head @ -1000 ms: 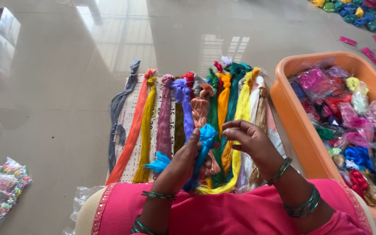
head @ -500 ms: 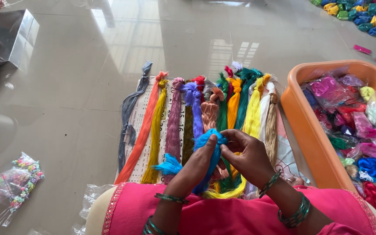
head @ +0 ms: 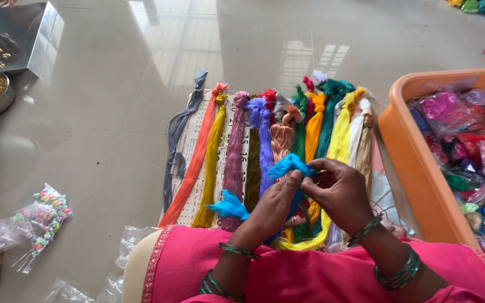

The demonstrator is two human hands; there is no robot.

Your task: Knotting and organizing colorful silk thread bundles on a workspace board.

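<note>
Blue thread skein (head: 287,168) | long axis upper-right to lower-left, frayed end lower-left | left hand (head: 270,210), right hand (head: 341,191) pinching it

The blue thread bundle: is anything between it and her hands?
Nothing visible. Both the left hand and right hand already grip the blue thread bundle directly, with its loose end hanging left, above the row of skeins on the floor.

one head-worn camera looks steeply down, close over the floor (head: 113,129).
</note>
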